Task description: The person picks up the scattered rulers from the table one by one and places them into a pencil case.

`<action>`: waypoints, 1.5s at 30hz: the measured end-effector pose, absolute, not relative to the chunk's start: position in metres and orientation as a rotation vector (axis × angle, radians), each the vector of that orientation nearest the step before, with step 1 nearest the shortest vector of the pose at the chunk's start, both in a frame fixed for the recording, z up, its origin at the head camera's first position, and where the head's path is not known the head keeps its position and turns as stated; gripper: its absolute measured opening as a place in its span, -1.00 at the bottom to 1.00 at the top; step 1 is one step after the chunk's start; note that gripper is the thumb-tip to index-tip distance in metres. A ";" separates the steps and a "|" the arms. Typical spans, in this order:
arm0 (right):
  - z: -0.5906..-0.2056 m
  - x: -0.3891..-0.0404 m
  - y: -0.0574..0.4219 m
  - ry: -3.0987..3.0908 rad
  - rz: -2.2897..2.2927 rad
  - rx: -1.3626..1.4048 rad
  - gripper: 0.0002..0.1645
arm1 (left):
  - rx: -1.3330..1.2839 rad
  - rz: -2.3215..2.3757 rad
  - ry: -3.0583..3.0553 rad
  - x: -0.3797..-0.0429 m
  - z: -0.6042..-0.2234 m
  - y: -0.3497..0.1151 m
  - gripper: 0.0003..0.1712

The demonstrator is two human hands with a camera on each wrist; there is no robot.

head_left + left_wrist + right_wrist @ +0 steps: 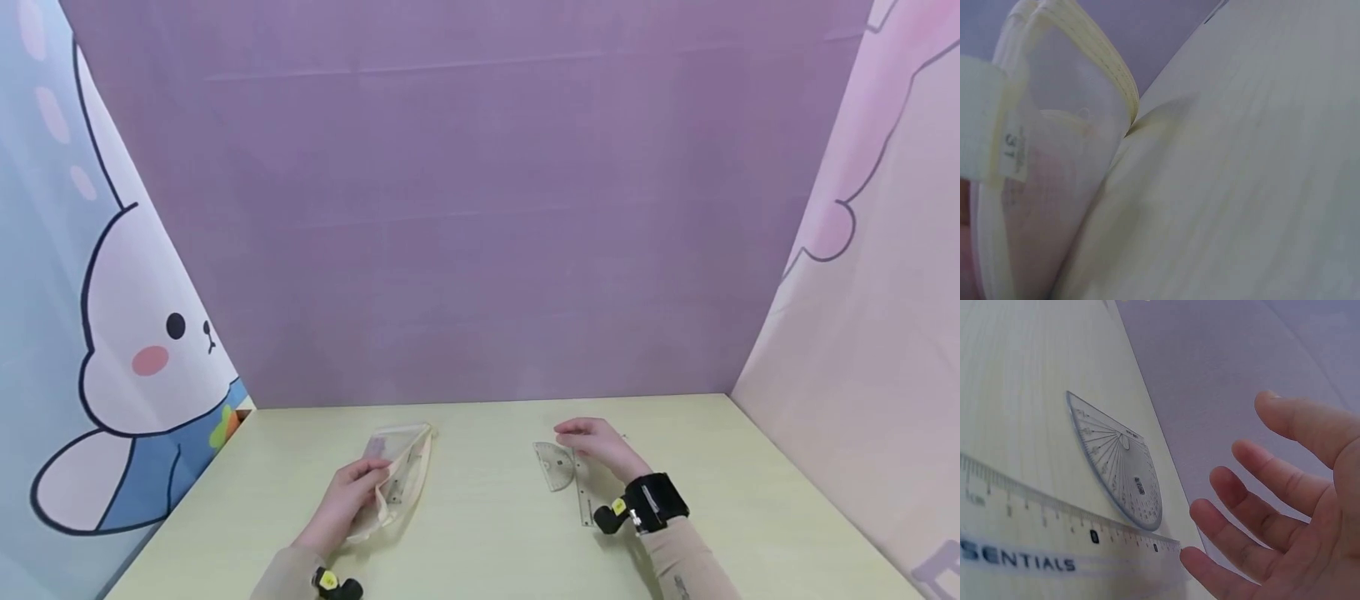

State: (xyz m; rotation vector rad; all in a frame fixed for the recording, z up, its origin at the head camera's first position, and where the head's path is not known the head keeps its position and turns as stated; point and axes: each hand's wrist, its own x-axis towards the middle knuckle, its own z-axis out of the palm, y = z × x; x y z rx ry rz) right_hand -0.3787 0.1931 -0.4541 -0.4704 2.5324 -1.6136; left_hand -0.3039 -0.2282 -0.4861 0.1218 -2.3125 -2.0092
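My left hand (348, 497) grips the near side of a translucent pouch (408, 471) with cream edging, fingers bent over it. Some clear, marked pieces show through its sheet. The left wrist view has the pouch (1066, 206) close up, with a small white label (1015, 147) reading 31. To the right, a clear protractor (553, 467) lies flat beside a clear straight ruler (584, 498). Above their far ends hovers my right hand (600, 446), nothing between its fingers. In the right wrist view its fingers are spread and loosely bent, near the end of the ruler (1054, 544).
The pale wooden table (487, 517) ends at a purple backdrop (480, 250). A curtain with a cartoon figure (150, 333) hangs on the left, a pinkish one (862, 375) on the right. Each wrist wears a small camera; the right has a black strap (660, 500).
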 end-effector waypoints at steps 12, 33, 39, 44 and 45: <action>-0.459 -0.379 0.185 2.722 -1.486 -0.346 -0.46 | 0.126 -1.995 -2.321 -0.304 -0.485 -0.228 -0.67; -0.472 -0.373 0.189 2.779 -1.109 -0.456 0.05 | 0.114 -2.035 -2.293 -0.307 -0.492 -0.229 -0.69; -0.474 -0.372 0.188 2.852 -0.924 -0.497 0.11 | 0.116 -2.022 -2.302 -0.306 -0.491 -0.228 -0.70; -0.474 -0.371 0.186 2.884 -0.867 -0.532 0.12 | 0.128 -2.019 -2.307 -0.307 -0.490 -0.228 -0.70; -0.473 -0.371 0.186 2.890 -0.859 -0.535 0.12 | 0.129 -2.018 -2.308 -0.308 -0.491 -0.228 -0.70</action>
